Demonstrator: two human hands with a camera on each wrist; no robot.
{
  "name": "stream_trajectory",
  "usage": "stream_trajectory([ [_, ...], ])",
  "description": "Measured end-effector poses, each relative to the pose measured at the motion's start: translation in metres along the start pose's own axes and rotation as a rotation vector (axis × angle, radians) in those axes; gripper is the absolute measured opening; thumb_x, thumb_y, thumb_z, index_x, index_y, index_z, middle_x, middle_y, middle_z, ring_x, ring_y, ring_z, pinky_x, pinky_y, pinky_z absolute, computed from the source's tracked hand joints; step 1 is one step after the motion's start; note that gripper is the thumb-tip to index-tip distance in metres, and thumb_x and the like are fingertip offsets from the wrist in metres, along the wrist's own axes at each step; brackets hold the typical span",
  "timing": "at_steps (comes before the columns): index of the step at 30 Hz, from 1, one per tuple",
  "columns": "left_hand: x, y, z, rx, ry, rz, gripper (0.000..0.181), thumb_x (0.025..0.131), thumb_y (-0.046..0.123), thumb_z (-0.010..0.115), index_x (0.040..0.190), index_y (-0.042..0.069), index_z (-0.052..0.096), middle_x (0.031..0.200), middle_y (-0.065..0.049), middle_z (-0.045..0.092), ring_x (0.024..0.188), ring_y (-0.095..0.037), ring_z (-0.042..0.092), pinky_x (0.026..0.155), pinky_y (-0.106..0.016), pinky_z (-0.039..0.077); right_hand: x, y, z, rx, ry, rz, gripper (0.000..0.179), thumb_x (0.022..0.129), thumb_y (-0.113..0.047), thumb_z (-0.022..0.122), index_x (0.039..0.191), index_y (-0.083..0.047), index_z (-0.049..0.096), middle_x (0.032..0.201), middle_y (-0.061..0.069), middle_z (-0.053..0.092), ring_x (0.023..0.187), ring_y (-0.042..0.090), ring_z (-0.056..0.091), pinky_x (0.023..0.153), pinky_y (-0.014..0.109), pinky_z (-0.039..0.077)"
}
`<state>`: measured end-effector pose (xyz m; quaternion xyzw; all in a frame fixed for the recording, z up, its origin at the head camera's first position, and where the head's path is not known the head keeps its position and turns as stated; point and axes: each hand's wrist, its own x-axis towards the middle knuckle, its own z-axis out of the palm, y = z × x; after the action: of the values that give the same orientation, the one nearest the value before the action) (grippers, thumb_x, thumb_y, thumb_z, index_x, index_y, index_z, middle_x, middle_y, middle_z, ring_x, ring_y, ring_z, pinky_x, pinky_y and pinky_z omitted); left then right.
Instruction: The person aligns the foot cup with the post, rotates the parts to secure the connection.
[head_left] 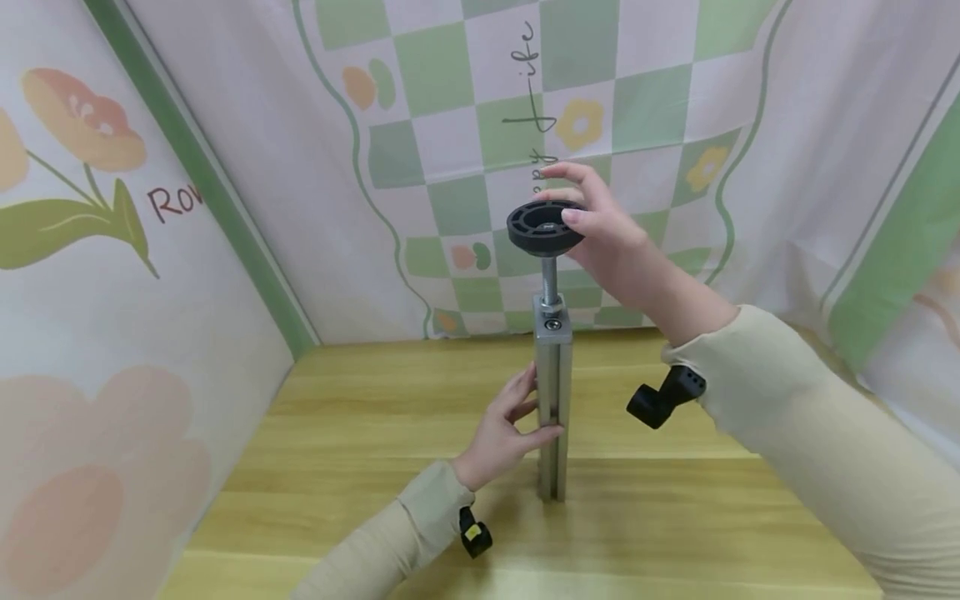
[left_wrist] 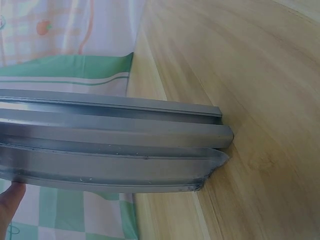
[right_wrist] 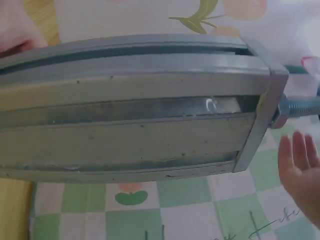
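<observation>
A grey slotted aluminium profile (head_left: 553, 400) stands upright on the wooden table. A threaded bolt (head_left: 550, 279) with a hex nut (right_wrist: 281, 111) rises from its end plate (head_left: 553, 327), topped by a round black levelling foot (head_left: 542, 237). My left hand (head_left: 501, 437) grips the profile around mid-height, thumb on the near face and fingers at the left side. Up at the foot, my right hand (head_left: 611, 242) is spread with its thumb tip at the rim and the index finger raised behind. In the right wrist view, several fingers (right_wrist: 299, 157) extend beside the bolt.
The wooden table (head_left: 360, 417) reaches back to a green-and-white checked cloth (head_left: 435, 125). Another printed cloth (head_left: 90, 333) hangs at the left, with a green-striped one (head_left: 900, 233) at the right. Each wrist wears a small black camera (head_left: 663, 400).
</observation>
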<state>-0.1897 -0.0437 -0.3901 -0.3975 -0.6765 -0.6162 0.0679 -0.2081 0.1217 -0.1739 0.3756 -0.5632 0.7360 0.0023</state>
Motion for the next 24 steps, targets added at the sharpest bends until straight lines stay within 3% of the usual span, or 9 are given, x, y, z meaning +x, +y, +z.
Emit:
stream_trajectory([
  [4,0.000,-0.001,-0.001,0.004,0.004,0.004,0.091,0.081,-0.009,0.068,0.150,0.026,0.021,0.145,-0.020,0.035,0.123,-0.024,0.047,0.102,-0.036,0.046,0.004,0.007,-0.011,0.171,-0.148,0.043,0.048,0.090,-0.019,0.045,0.135,-0.016,0.031,0.125,0.009,0.049,0.111,0.019,0.054,0.104,0.033,0.034],
  [13,0.000,0.000,0.000,0.010,0.000,0.021,0.095,0.080,-0.008,0.069,0.149,0.034,0.020,0.142,-0.023,0.036,0.121,-0.024,0.047,0.100,-0.036,0.047,0.008,0.012,-0.018,0.415,-0.300,0.009,0.053,0.082,-0.013,0.049,0.134,-0.018,0.038,0.136,0.013,0.041,0.112,0.025,0.053,0.103,0.031,0.037],
  [19,-0.001,0.000,-0.001,0.008,-0.001,0.002,0.095,0.080,-0.008,0.068,0.150,0.033,0.019,0.144,-0.021,0.035,0.122,-0.023,0.047,0.101,-0.036,0.046,0.010,0.011,-0.014,0.533,-0.360,0.012,0.054,0.080,-0.007,0.048,0.134,-0.012,0.042,0.132,0.018,0.046,0.112,0.029,0.053,0.102,0.032,0.038],
  [24,-0.002,-0.002,-0.002,0.011,-0.002,-0.002,0.093,0.081,-0.008,0.068,0.150,0.030,0.020,0.145,-0.020,0.035,0.121,-0.024,0.047,0.102,-0.036,0.046,0.011,0.013,-0.011,0.550,-0.356,0.016,0.053,0.079,-0.007,0.048,0.132,-0.010,0.044,0.126,0.018,0.050,0.111,0.028,0.052,0.101,0.030,0.040],
])
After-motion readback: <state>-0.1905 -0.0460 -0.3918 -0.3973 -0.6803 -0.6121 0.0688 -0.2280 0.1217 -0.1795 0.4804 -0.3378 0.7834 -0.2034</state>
